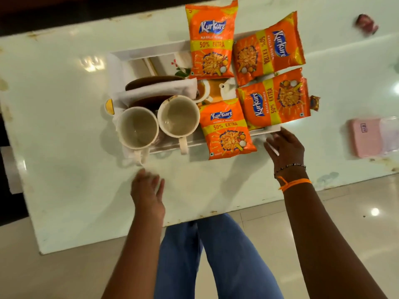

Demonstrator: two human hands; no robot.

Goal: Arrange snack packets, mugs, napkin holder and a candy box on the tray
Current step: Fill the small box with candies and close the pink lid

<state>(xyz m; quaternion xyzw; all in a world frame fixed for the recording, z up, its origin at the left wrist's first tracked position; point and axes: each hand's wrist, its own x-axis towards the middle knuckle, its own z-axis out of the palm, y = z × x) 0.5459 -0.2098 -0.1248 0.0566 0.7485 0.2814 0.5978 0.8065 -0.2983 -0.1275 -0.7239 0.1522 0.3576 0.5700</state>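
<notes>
Glossy white table [64, 130], pale tiled floor [356, 212], small reddish object [367, 23] at far edge

Lit warmly from overhead, with bright glare patches on the glossy counter [64, 117] and floor [375, 211]. Cast soft shadows beneath both hands. Blurred by motion, most at the frame's right edge, perhaps from head movement. Bent straight lines outward near the corners.

Glossy white table [64, 130], tiled floor [269, 234]
</notes>
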